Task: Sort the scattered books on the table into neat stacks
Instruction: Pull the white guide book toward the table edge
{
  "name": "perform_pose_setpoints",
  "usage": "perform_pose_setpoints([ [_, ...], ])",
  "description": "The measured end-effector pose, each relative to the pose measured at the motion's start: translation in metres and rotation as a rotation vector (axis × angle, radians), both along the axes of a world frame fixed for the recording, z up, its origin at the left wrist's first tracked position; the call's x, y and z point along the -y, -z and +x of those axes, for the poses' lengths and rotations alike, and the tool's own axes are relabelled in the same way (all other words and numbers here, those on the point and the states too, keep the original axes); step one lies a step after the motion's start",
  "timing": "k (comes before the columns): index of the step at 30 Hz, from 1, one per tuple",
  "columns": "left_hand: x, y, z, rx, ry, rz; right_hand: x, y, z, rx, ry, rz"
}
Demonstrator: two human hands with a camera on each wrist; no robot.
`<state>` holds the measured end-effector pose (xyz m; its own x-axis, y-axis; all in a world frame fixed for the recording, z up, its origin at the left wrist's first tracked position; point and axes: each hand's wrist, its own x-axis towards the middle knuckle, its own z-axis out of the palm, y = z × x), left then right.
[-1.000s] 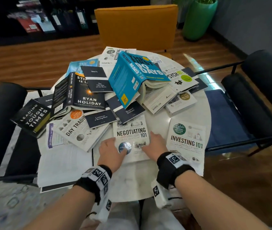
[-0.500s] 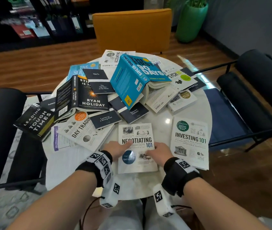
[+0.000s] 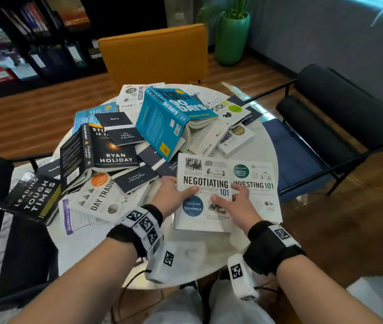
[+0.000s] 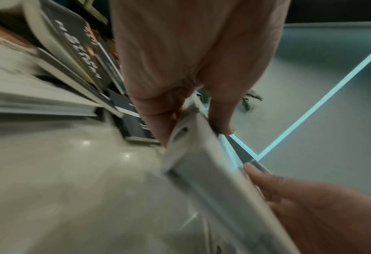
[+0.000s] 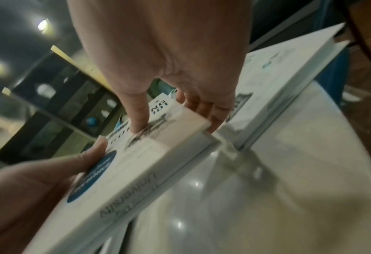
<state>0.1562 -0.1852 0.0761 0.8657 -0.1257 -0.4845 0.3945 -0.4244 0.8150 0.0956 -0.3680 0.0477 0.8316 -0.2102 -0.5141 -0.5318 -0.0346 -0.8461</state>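
The white "Negotiating 101" book is lifted off the round white table, tilted, held by both hands. My left hand grips its left edge, thumb on the cover and fingers underneath. My right hand grips its right edge, thumb on the cover. The book's right side overlaps the white "Investing 101" book, which lies flat on the table. In the right wrist view the held book hangs just left of that "Investing 101" book.
Several books lie scattered across the far and left table: a blue "The First 90 Days", "Ryan Holiday", "Day Trading", "Leading in Tough Times" overhanging the left edge. An orange chair and black chairs ring the table.
Both hands have taken hold of "Negotiating 101", lifted it off the table and carried it right, so it now overlaps "Investing 101".
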Motion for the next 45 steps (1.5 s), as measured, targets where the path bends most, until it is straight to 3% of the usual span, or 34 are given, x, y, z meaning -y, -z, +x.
perform_pose_setpoints([
  [2, 0.024, -0.002, 0.004, 0.012, 0.086, -0.034, 0.021, -0.001, 0.004, 0.033, 0.054, 0.011],
  [7, 0.087, 0.011, 0.014, 0.014, 0.353, 0.100, 0.075, 0.003, 0.008, 0.023, 0.116, -0.194],
  [13, 0.129, 0.054, 0.026, 0.047, 0.402, 0.299, 0.113, 0.020, 0.018, -0.111, 0.056, -0.473],
  [20, 0.132, 0.092, 0.039, 0.073, 0.352, 0.330, 0.123, 0.021, 0.028, -0.253, -0.062, -0.685],
  [24, 0.131, 0.056, 0.020, 0.075, 0.375, 0.294, 0.129, 0.027, 0.026, -0.227, -0.061, -0.581],
  [28, 0.128, 0.059, 0.011, 0.088, 0.336, 0.233, 0.131, 0.034, 0.019, -0.166, -0.053, -0.459],
  [35, 0.127, 0.057, 0.006, 0.090, 0.318, 0.249, 0.129, 0.037, 0.016, -0.146, -0.088, -0.447],
  [45, 0.122, 0.065, 0.006, 0.078, 0.098, 0.156, 0.121, 0.036, 0.064, -0.184, -0.250, -0.498],
])
